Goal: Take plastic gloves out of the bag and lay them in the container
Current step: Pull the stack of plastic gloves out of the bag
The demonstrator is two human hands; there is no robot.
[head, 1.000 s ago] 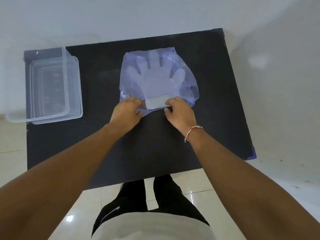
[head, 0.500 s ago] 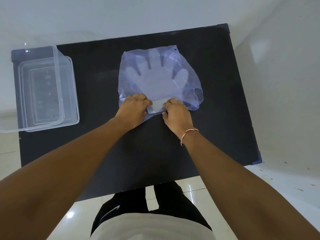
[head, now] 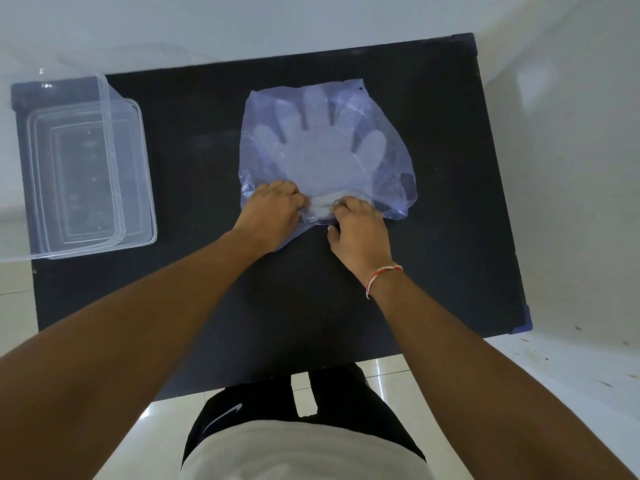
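A thin bluish plastic bag lies flat in the middle of the black table. Through it shows a stack of clear plastic gloves, fingers pointing away from me. My left hand pinches the bag's near edge on the left side of its mouth. My right hand grips the same edge just to the right, its fingertips at the glove cuffs. Whether it holds the cuffs or only the bag I cannot tell. A clear rectangular container stands at the table's left end, nothing visible in it.
The container overhangs the table's left edge slightly. White walls close in behind and to the right of the table. The white tiled floor and my legs show below the near edge.
Both hands have stayed at the bag's near edge, shifting only slightly along it; the bag's edge is a little more bunched between them. The camera view has shifted.
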